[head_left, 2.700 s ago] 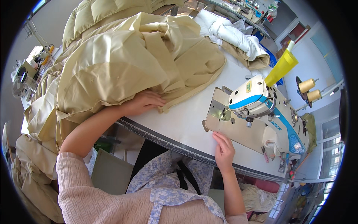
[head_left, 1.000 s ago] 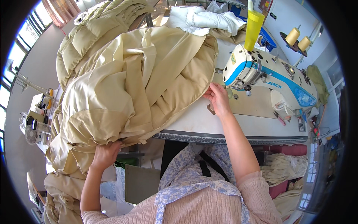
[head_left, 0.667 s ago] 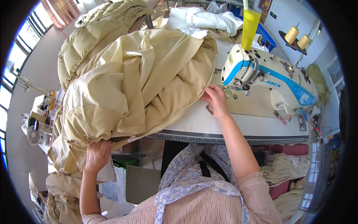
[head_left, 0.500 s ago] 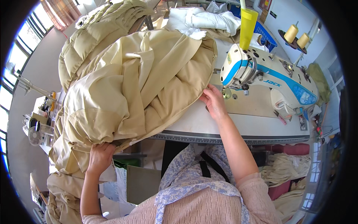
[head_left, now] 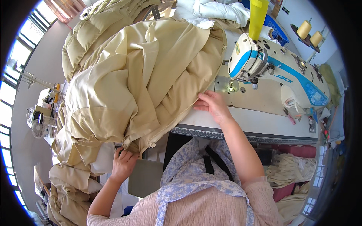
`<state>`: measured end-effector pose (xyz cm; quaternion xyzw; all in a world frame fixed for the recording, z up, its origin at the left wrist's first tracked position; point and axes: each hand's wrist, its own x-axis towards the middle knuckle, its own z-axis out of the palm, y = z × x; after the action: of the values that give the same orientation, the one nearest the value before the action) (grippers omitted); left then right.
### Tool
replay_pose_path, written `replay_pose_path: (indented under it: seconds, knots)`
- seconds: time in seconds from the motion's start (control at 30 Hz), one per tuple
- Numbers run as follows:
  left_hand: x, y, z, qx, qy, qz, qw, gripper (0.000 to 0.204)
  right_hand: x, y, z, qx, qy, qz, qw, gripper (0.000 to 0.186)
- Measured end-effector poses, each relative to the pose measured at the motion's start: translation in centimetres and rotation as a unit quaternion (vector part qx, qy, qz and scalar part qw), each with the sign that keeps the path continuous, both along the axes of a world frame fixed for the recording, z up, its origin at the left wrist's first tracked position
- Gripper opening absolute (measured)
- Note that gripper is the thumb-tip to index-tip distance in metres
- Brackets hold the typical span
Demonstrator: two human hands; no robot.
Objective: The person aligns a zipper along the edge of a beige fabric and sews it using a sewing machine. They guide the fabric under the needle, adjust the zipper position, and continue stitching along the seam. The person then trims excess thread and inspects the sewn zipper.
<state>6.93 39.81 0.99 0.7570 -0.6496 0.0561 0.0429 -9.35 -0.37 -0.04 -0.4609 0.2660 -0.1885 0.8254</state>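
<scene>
Where the tan garment [head_left: 166,75] droops past the near edge of the surface [head_left: 245,119], the left hand [head_left: 125,164] has its fingers curled around gathered lower cloth, presumably to bear weight that would otherwise drag downward (the fingertips are lost in the folds, so the exact pinch is hidden). A ruler strip [head_left: 211,133] lines that near edge. Slightly farther in, the right hand [head_left: 213,107] nips the zipper edge [head_left: 184,113] between thumb and fingers; being spread apart, the two hands probably help the stretch between them lie fairly straight.

The garment's rumpled bulk covers the left part of the surface, reaching from the near edge toward the far one, which seems to leave the sewing machine [head_left: 277,71] its room on the right. Pink-handled snips [head_left: 290,117] lie near the right-hand end, likely for quick reach. A yellow holder [head_left: 258,19] stands up behind the machine's head. Toward the far edge rests a white padded bundle [head_left: 218,13], and past the far right corner thread cones [head_left: 304,29] sit raised on a stand, perhaps so that thread draws off freely.
</scene>
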Motion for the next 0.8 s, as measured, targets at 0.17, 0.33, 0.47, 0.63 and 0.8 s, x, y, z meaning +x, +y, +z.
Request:
replay_pose_path:
  seconds: [0.17,0.33,0.47,0.63,0.8]
  knots:
    - [-0.5,0.1,-0.5,0.011,0.008,0.001,1.0,0.033,-0.1,4.3,0.4,-0.007,0.037,0.049,0.998,0.028]
    - [-1.1,-1.4,1.7,0.024,0.015,0.007,1.0,0.031,-0.5,6.6,0.4,0.023,-0.025,0.071,0.997,0.033]
    - [-2.5,-3.7,3.9,-0.036,0.061,0.013,0.997,0.034,-0.5,7.3,0.3,0.017,-0.03,0.07,0.997,0.033]
    - [-4.1,-13.5,6.4,-0.146,0.192,-0.054,0.969,0.051,-0.4,7.9,-0.4,0.012,-0.087,0.078,0.993,0.029]
    - [-2.1,-29.6,4.6,-0.162,0.218,-0.159,0.949,0.049,0.2,9.2,0.0,-0.021,0.002,0.106,0.994,0.021]
